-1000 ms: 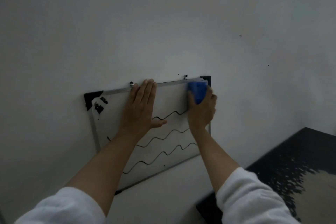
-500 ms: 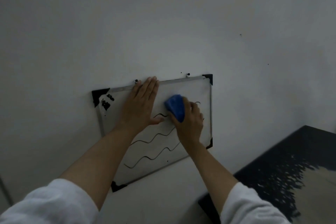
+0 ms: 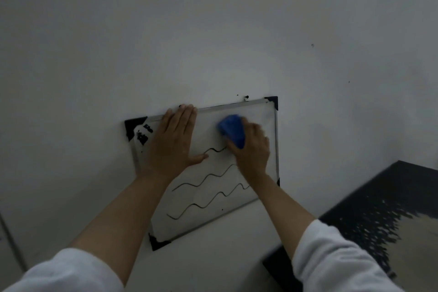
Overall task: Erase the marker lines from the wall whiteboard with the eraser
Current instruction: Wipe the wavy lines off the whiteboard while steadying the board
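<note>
A small whiteboard [image 3: 260,111] with a metal frame and black corner caps hangs tilted on the wall. Three black wavy marker lines [image 3: 208,176] cross its lower half; the top one ends under my right hand. My left hand [image 3: 174,143] lies flat on the board's upper left, fingers spread up to the frame. My right hand [image 3: 252,149] presses a blue eraser [image 3: 232,131] against the board's upper middle, just above the top wavy line. Black marks [image 3: 143,135] sit near the board's top-left corner.
The pale wall [image 3: 213,31] fills most of the view, with a hanging nail [image 3: 247,97] above the board. A dark surface with a light speckled patch [image 3: 388,216] lies low at the right. White sleeves cover both forearms near the bottom edge.
My right hand swept the eraser from the board's top-right corner to the left and down, then back slightly up and right. The right end of the top line is gone. The left hand stayed flat.
</note>
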Action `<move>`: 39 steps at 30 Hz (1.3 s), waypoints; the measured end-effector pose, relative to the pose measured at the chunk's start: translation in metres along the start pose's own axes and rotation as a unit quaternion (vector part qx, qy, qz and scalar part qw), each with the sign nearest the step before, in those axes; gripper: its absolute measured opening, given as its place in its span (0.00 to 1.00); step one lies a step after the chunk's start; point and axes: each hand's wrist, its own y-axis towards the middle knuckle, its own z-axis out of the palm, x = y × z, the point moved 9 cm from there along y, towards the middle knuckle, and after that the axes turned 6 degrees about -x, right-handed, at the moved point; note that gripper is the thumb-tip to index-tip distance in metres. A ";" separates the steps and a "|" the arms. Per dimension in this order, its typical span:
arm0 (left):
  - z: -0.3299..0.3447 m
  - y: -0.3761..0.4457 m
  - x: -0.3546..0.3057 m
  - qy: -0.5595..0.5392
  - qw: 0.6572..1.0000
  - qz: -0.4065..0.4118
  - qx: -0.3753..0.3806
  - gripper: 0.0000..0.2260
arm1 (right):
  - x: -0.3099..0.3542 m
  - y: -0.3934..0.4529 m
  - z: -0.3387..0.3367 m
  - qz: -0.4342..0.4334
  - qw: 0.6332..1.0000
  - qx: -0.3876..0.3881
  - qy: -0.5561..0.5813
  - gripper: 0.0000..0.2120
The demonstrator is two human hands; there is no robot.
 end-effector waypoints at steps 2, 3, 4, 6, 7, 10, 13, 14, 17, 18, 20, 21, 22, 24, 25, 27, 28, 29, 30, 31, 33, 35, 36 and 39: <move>0.000 0.000 0.000 -0.004 1.000 -0.009 -0.007 0.49 | -0.053 0.022 -0.008 0.171 0.985 -0.026 0.014 0.31; 0.000 0.000 -0.001 -0.005 1.000 -0.013 -0.010 0.49 | -0.077 0.026 -0.012 0.265 0.963 -0.045 0.031 0.31; 0.000 0.000 -0.002 -0.007 1.000 -0.015 -0.013 0.49 | -0.089 0.027 -0.014 0.327 0.942 -0.060 0.041 0.30; 0.001 0.001 -0.003 -0.013 1.000 -0.020 -0.019 0.50 | -0.074 0.024 -0.013 0.335 0.939 -0.073 0.041 0.30; 0.002 0.001 -0.003 -0.017 0.999 -0.022 -0.021 0.50 | -0.053 0.021 -0.012 0.286 0.954 -0.073 0.045 0.30; 0.002 0.001 -0.002 -0.022 0.999 -0.027 -0.022 0.51 | 0.016 0.005 -0.001 0.030 0.999 -0.029 0.025 0.31; 0.001 0.000 -0.002 -0.011 1.000 -0.018 -0.019 0.51 | -0.001 0.025 -0.004 -0.038 0.999 -0.019 -0.014 0.30; 0.001 0.000 -0.002 -0.009 1.000 -0.017 -0.018 0.51 | -0.027 0.035 -0.007 0.033 0.999 -0.024 -0.009 0.30; 0.002 -0.001 -0.002 -0.008 1.000 -0.024 -0.016 0.51 | -0.096 0.043 -0.016 0.290 0.955 -0.057 0.040 0.30; 0.002 -0.002 -0.003 -0.006 1.000 -0.025 -0.015 0.51 | -0.096 0.041 -0.016 0.313 0.947 -0.062 0.035 0.30; 0.004 -0.002 -0.004 -0.004 1.000 -0.022 -0.011 0.52 | -0.065 0.032 -0.013 0.269 0.960 -0.067 0.044 0.30; 0.005 -0.002 -0.003 -0.001 1.000 -0.023 -0.008 0.53 | -0.040 0.024 -0.008 0.208 0.975 -0.054 0.055 0.31; 0.006 -0.001 -0.003 -0.001 1.000 -0.024 -0.006 0.54 | -0.013 0.013 -0.003 0.127 0.990 -0.028 0.051 0.31; 0.007 -0.002 -0.003 -0.010 1.000 -0.022 -0.001 0.55 | 0.023 -0.011 0.006 -0.044 0.999 0.023 0.008 0.32; 0.007 -0.002 -0.003 -0.011 1.000 -0.019 0.002 0.55 | 0.021 -0.014 0.006 -0.088 0.996 0.033 -0.008 0.32; 0.006 -0.003 -0.002 0.001 1.000 -0.013 0.012 0.55 | -0.019 -0.005 -0.003 -0.008 1.000 0.027 -0.008 0.31; 0.006 -0.003 -0.002 0.009 1.000 -0.011 0.016 0.55 | -0.047 0.001 -0.008 0.092 0.996 0.016 0.008 0.31; 0.005 -0.003 -0.002 0.015 1.000 -0.010 0.019 0.55 | -0.077 0.003 -0.012 0.201 0.979 -0.002 0.031 0.30; 0.005 -0.003 -0.002 0.017 1.000 -0.012 0.019 0.55 | -0.097 0.001 -0.014 0.289 0.956 -0.020 0.047 0.30; 0.005 -0.003 -0.002 0.016 1.000 -0.014 0.020 0.55 | -0.102 -0.002 -0.015 0.336 0.940 -0.031 0.049 0.29; 0.006 -0.003 -0.003 0.015 0.999 -0.018 0.024 0.56 | -0.075 -0.005 -0.014 0.307 0.950 -0.043 0.049 0.30; 0.006 -0.003 -0.004 0.014 0.999 -0.015 0.028 0.56 | -0.022 -0.013 -0.008 0.145 0.988 -0.011 0.050 0.31; 0.006 -0.003 -0.004 0.014 0.999 -0.010 0.030 0.55 | 0.001 -0.020 -0.003 0.046 0.998 0.015 0.029 0.32; 0.002 -0.006 0.001 0.016 0.999 0.006 0.033 0.53 | -0.004 -0.005 -0.002 -0.049 0.998 0.033 -0.012 0.31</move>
